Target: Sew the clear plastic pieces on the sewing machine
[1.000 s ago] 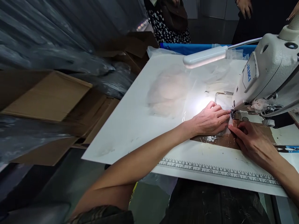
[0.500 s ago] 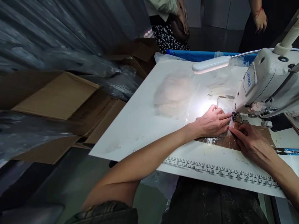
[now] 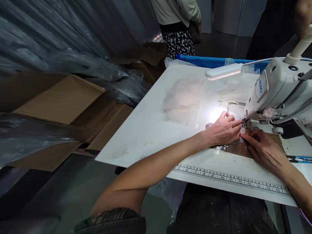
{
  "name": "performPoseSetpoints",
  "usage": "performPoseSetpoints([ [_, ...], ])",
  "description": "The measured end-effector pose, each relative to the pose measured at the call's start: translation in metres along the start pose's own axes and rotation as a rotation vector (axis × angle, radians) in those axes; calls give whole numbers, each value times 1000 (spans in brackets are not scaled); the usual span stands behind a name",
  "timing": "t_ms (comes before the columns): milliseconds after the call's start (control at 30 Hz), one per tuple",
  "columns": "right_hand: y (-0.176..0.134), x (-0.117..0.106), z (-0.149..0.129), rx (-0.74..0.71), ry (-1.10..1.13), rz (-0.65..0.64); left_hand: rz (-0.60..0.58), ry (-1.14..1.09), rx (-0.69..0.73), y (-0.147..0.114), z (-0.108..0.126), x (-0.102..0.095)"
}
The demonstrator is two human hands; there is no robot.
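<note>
My left hand point(image 3: 225, 129) rests on the table beside the presser foot point(image 3: 243, 122) of a white sewing machine point(image 3: 270, 83). Its fingers are drawn together on a small piece of thin, whitish fabric point(image 3: 241, 139), their tips almost at the foot. From the right, my right hand point(image 3: 266, 150) reaches to the same piece, one fingertip touching its edge just below the foot and the other fingers bent. Most of the fabric is hidden by both hands. Beneath them lies a brown patch point(image 3: 232, 150) covered with shiny clear tape.
A white lamp point(image 3: 223, 71) lights the white table point(image 3: 146, 130), whose front edge has a printed ruler point(image 3: 226, 178). Blue-handled snips point(image 3: 299, 159) lie at right. Open cardboard boxes point(image 3: 58, 97) and plastic wrap stand left. Two people are beyond the table's far edge.
Both hands stay at the presser foot with almost no visible shift. The camera view has moved slightly. Behind the table, the person in the light top has turned and the other person's hand has moved.
</note>
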State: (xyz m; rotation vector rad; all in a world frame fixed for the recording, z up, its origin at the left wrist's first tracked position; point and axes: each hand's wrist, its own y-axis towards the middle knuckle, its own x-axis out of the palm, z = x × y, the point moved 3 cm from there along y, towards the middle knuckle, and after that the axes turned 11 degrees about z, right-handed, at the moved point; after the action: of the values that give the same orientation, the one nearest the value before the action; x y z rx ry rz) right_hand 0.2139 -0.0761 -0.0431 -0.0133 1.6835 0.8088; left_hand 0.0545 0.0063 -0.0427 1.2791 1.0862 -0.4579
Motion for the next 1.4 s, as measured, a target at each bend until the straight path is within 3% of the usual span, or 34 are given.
performPoseSetpoints([
  [400, -2, -2, 6, 90, 49, -32, 12, -60, -23, -4, -4, 0],
  [633, -3, -2, 7, 122, 59, -78, 182, -86, 46, -8, -6, -9],
  [767, -2, -3, 7, 131, 50, -94, 114, -169, 191, -8, -1, -10],
  [900, -1, -4, 5, 135, 66, -103, 79, -209, 243, -8, 0, -10],
  [1167, -3, -3, 8, 225, 212, -88, -36, -271, 180, -6, -4, -10],
  [1400, -4, -1, 8, 238, 261, -60, 29, -261, 179, -5, -5, -9],
])
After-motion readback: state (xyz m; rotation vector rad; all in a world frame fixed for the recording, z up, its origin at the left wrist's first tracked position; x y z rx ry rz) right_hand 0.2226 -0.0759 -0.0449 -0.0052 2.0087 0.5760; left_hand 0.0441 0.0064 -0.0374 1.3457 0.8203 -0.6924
